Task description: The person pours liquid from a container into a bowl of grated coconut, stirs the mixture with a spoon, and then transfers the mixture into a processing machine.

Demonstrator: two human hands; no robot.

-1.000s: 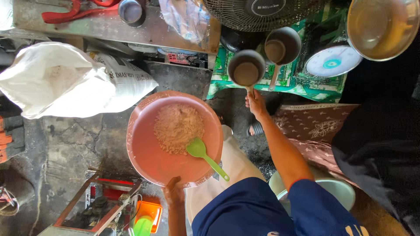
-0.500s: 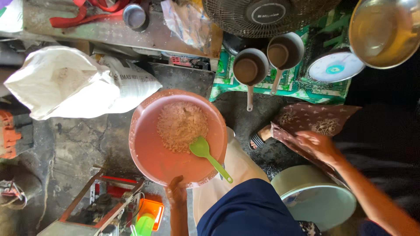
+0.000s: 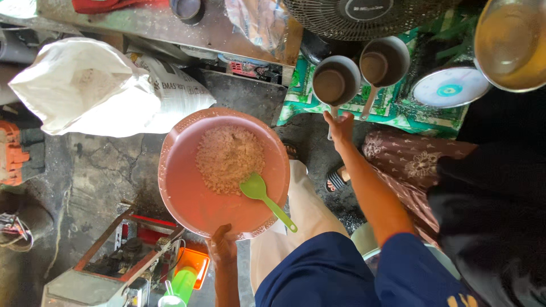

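Observation:
My left hand (image 3: 223,245) grips the near rim of a round pink basin (image 3: 182,193). The basin holds a heap of pale crumbly meal (image 3: 229,156) and a green plastic scoop (image 3: 264,196) with its handle resting on the near rim. My right hand (image 3: 341,126) is stretched out to the handle of a small grey pot (image 3: 335,84) on a green patterned mat (image 3: 398,113). Its fingers lie at the handle, and I cannot tell whether they grip it. A second grey pot (image 3: 384,61) stands beside the first.
A white sack (image 3: 85,91) of meal lies at the left. A fan (image 3: 364,14), a white scale dial (image 3: 451,86) and a metal bowl (image 3: 512,42) are at the back right. Another person in a patterned skirt (image 3: 421,162) stands right, with a sandalled foot (image 3: 338,179). Red-framed machinery (image 3: 131,256) sits below.
My right hand has swung from the lower right, near a pale bucket, back up to the small pot's handle. The left hand keeps hold of the basin.

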